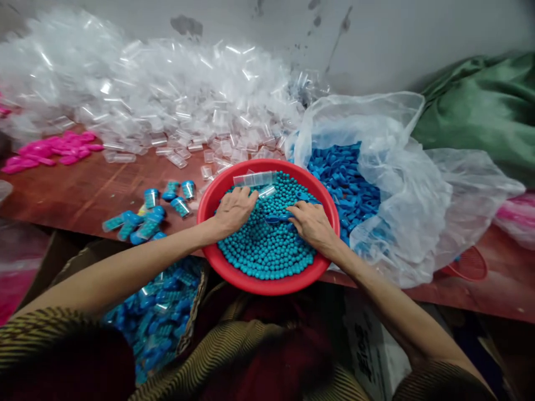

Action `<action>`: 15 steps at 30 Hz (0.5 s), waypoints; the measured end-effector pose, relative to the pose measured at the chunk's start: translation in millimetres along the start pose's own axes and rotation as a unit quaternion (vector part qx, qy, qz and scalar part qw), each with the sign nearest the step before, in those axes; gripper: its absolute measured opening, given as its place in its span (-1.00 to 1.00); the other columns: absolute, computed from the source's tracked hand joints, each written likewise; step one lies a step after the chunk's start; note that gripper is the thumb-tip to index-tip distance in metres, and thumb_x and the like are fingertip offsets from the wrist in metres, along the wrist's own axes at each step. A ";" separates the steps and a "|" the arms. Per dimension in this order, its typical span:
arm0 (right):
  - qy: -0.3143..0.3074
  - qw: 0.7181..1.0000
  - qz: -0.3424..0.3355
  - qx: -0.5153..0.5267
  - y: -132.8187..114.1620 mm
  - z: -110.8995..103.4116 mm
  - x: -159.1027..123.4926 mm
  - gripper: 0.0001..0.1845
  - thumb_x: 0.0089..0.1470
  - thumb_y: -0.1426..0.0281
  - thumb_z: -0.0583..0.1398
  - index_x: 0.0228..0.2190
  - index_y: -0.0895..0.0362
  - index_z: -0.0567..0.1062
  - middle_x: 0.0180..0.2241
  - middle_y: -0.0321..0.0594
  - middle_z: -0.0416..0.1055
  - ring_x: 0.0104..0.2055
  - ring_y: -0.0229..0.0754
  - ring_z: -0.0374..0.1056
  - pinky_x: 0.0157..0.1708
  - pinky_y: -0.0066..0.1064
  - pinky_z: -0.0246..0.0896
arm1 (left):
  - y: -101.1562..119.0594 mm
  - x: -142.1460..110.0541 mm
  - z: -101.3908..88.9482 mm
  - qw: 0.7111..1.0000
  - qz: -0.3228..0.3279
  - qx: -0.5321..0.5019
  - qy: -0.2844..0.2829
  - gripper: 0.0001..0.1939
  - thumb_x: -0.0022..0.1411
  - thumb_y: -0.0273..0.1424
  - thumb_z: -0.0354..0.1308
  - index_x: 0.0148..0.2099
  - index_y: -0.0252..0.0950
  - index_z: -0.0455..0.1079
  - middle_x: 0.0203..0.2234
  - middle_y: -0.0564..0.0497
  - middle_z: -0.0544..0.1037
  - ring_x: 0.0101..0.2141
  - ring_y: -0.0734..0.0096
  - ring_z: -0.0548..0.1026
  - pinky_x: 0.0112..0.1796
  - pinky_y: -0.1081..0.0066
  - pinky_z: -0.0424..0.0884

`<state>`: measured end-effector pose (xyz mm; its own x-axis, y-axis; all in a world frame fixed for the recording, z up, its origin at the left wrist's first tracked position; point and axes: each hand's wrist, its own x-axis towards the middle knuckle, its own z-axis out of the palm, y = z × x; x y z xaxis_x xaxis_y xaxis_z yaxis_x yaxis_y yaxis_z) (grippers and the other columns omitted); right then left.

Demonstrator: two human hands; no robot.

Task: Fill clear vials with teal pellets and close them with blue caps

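A red basin (267,287) full of small turquoise beads (267,262) sits in front of me. Over its left side, my left hand (236,211) is closed on a small clear plastic tube (267,191), which points right. My right hand (310,224) is over the right side, its fingers pinching a blue plastic cap (276,219) just above the beads. Another clear container (254,178) lies on the beads by the far rim. More blue pieces (307,197) rest in the basin beyond my right fingers.
Empty clear tubes (200,106) are heaped along the wall. Bead-filled, blue-capped tubes (150,223) lie left of the basin, with more in a cardboard box (194,306) below. A plastic bag (401,206) holds blue pieces (343,178); pink pieces (54,149) lie far left.
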<state>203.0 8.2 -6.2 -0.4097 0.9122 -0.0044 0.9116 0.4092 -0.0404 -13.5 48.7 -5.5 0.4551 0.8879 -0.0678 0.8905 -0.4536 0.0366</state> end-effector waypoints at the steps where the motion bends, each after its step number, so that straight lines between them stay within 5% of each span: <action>1: 0.010 1.000 0.001 0.002 0.1 -1.4 -2.1 -0.73 0.18 0.36 0.04 -0.10 0.11 0.41 -0.13 -0.08 0.39 -0.12 -0.05 0.25 -0.21 -0.28 0.00 | 2.7 -4.0 -1.9 1.000 -0.010 -0.010 -0.004 -0.68 0.30 -0.37 -0.19 0.01 -0.32 0.25 -0.14 -0.20 0.40 -0.12 0.14 0.41 -0.19 0.24 0.32; 7: -0.007 0.998 -0.055 0.010 -10.8 -3.8 9.2 -0.74 0.17 0.38 0.04 -0.11 0.13 0.39 -0.13 -0.09 0.37 -0.17 -0.06 0.25 -0.28 -0.31 0.01 | 11.6 -1.9 8.2 0.971 -0.012 -0.165 -0.173 -0.64 0.08 -0.21 0.12 -0.09 -0.28 0.37 -0.23 -0.09 0.51 -0.16 0.17 0.45 -0.19 0.33 0.32; 15: -0.080 0.992 -0.084 -0.040 -19.7 12.4 35.3 -0.71 0.19 0.48 -0.06 -0.28 0.20 0.45 -0.24 0.01 0.38 -0.13 0.03 0.23 -0.25 -0.24 0.05 | 22.5 15.2 20.2 0.950 -0.050 -0.261 -0.167 -0.81 -0.02 -0.30 0.18 -0.36 -0.30 0.44 -0.44 0.00 0.52 -0.36 0.34 0.43 -0.36 0.46 0.29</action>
<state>170.2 32.1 -17.9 -0.5503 0.8189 -0.1629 0.8275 0.5610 0.0250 13.5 50.4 -25.9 0.4210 0.8111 -0.4061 0.8469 -0.1911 0.4963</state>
